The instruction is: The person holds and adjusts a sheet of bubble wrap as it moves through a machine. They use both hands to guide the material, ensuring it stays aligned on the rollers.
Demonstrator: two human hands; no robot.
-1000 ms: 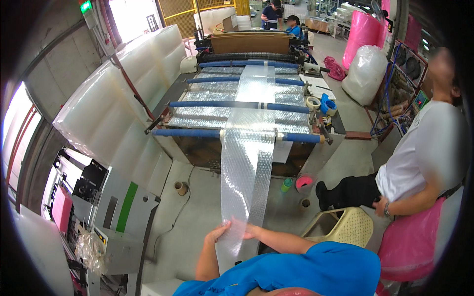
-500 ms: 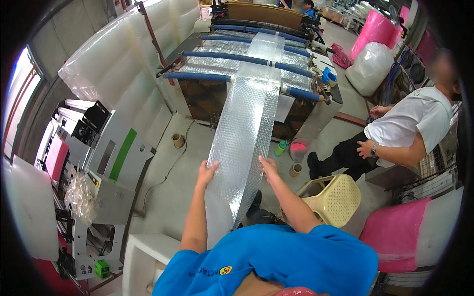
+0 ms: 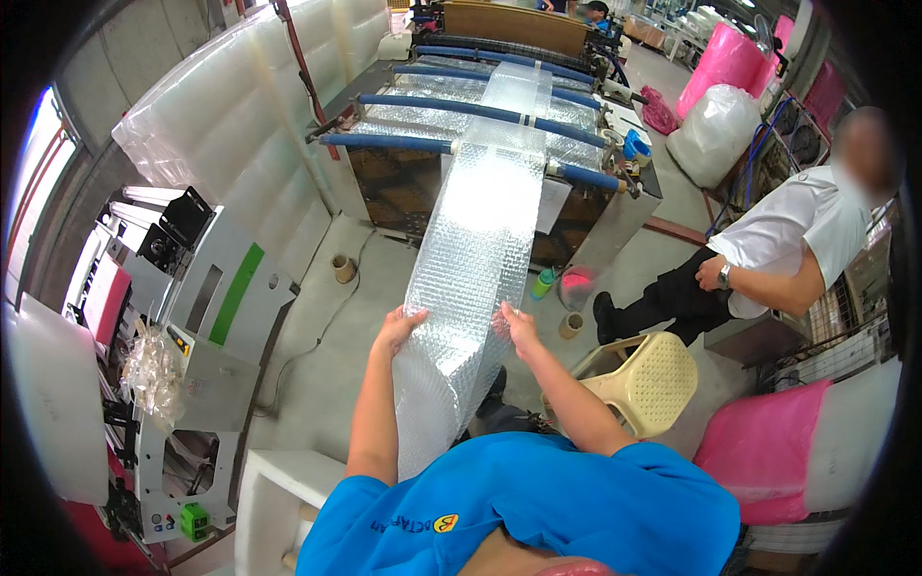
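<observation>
A long strip of clear bubble wrap (image 3: 478, 250) runs from the roller machine (image 3: 403, 106) down toward my body, its upper part shining with reflected light. My left hand (image 3: 400, 328) pinches its left edge, thumb on top. At the opposite edge, my right hand (image 3: 520, 326) grips in the same way, its fingers partly showing through the film from beneath. Between the hands the strip is slightly creased, and its lower end passes out of sight at my blue shirt.
A cream plastic stool (image 3: 653, 384) stands to my right, near a person in a white shirt (image 3: 783, 230). On the floor are a green bottle (image 3: 544, 283) and a cardboard core (image 3: 343, 269). A grey machine (image 3: 216, 326) stands at left; pink wrap (image 3: 764, 451) lies at lower right.
The bubble wrap lies flatter and catches a brighter glare near the front roller. My hands keep their hold, shifted slightly. The person at right has lowered one hand.
</observation>
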